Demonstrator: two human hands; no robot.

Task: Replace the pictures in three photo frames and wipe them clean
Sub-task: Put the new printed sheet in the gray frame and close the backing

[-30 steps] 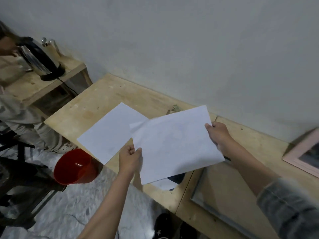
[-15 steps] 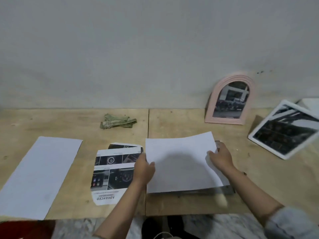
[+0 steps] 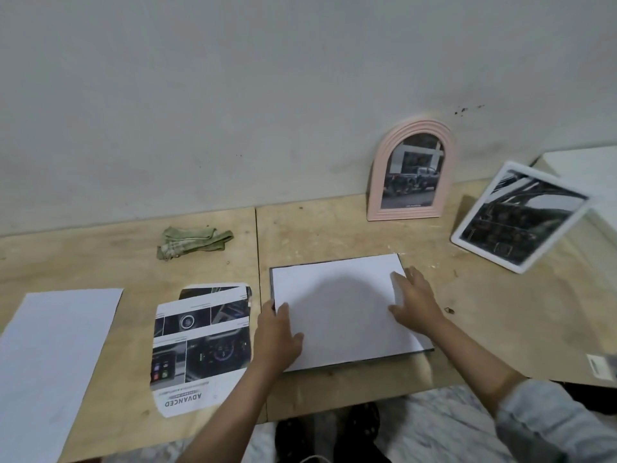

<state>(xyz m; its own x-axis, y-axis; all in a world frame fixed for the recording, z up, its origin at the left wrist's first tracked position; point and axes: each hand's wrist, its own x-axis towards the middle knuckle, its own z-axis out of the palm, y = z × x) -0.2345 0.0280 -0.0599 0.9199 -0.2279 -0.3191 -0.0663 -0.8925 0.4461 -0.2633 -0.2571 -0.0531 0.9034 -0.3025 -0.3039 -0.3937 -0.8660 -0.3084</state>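
Left hand [image 3: 277,332] and right hand [image 3: 412,300], fingers flat, press white paper sheet [image 3: 340,312] onto dark flat frame [image 3: 424,351] near tabletop front edge; grasping nothing. Risk: sheet skews, corner creases.

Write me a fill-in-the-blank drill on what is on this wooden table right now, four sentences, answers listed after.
1. Both hands, the left hand and the right hand, rest on a white ____ lying in the flat frame.
2. The arched frame leaning on the wall is ____ in colour.
3. The crumpled cloth lies to the ____ of the arched frame.
4. The printed page shows the upside-down word ____.

Missing words: sheet; pink; left; ADVANCED
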